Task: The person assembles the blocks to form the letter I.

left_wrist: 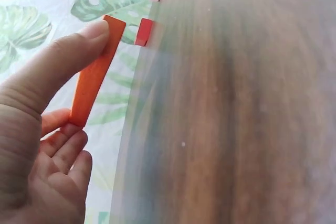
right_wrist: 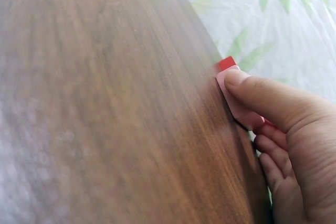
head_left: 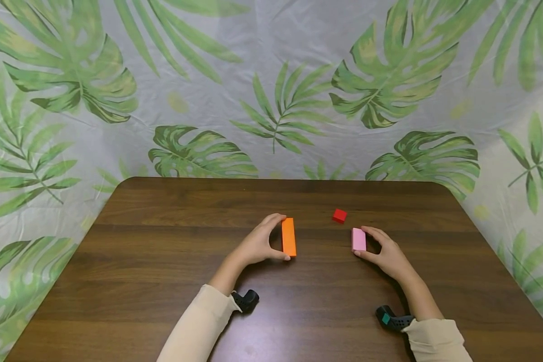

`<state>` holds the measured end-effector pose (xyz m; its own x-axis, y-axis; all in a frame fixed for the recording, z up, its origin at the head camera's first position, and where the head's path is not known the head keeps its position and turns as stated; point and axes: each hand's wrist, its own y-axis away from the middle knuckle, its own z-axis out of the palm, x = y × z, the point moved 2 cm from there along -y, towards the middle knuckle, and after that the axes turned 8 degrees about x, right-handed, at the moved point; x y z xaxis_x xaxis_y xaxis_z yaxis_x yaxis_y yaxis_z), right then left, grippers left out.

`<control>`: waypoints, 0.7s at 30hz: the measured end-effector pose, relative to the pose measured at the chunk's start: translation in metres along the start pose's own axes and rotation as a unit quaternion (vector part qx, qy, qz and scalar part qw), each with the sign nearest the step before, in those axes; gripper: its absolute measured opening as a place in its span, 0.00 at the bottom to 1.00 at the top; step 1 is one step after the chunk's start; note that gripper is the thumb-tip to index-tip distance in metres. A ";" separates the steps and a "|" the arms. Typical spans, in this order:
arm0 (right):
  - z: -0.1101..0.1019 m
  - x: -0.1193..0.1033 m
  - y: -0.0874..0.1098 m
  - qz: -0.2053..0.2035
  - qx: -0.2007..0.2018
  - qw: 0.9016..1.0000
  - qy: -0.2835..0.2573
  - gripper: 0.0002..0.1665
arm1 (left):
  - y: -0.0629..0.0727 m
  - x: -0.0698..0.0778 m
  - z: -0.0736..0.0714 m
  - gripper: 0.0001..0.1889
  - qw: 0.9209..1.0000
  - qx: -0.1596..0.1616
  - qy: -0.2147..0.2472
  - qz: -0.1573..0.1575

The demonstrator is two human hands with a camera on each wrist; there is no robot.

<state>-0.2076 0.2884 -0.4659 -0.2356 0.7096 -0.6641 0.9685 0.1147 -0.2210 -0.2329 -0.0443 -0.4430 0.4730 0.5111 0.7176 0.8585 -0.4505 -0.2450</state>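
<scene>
My left hand (head_left: 259, 244) holds a long orange block (head_left: 289, 237) by its two ends, thumb at the near end and fingers at the far end. The left wrist view shows the same orange block (left_wrist: 97, 74) between thumb and fingertips. Over on the right, my right hand (head_left: 386, 254) pinches a shorter pink block (head_left: 359, 240) the same way. In the right wrist view the thumb lies over the near end of the pink block (right_wrist: 239, 100). A small red block (head_left: 340, 216) sits on the table between and beyond both hands.
The dark brown wooden table (head_left: 163, 281) has rounded far corners. Behind it hangs a pale cloth (head_left: 289, 30) printed with green leaves. Each wrist wears a black strapped device, the left one (head_left: 246, 300) and the right one (head_left: 392, 320) both close over the tabletop.
</scene>
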 end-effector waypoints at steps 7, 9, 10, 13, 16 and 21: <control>-0.001 -0.001 0.001 0.001 -0.002 1.000 0.003 0.43 | 0.004 -0.007 0.000 0.51 1.000 -0.008 0.002 -0.003; -0.001 -0.001 0.001 0.001 -0.001 1.000 0.003 0.43 | 0.005 -0.009 0.001 0.51 1.000 -0.009 0.000 -0.004; -0.001 0.000 0.001 0.000 0.001 1.000 0.003 0.43 | 0.005 -0.010 0.001 0.51 1.000 -0.010 -0.002 -0.005; -0.001 0.000 0.001 0.000 0.002 1.000 0.002 0.43 | 0.006 -0.012 0.002 0.51 1.000 -0.013 -0.010 -0.004; -0.001 0.000 0.000 0.001 0.002 1.000 0.000 0.43 | 0.007 -0.013 0.002 0.51 1.000 -0.015 -0.012 -0.006; -0.001 -0.001 0.000 0.004 -0.003 1.000 -0.002 0.43 | 0.008 -0.016 0.002 0.51 1.000 -0.020 -0.013 -0.011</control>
<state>-0.2069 0.2882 -0.4645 -0.2274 0.7073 -0.6693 0.9711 0.1132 -0.2102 -0.2327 -0.0548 -0.4575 0.4596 0.5402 0.7049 0.8606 -0.4670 -0.2033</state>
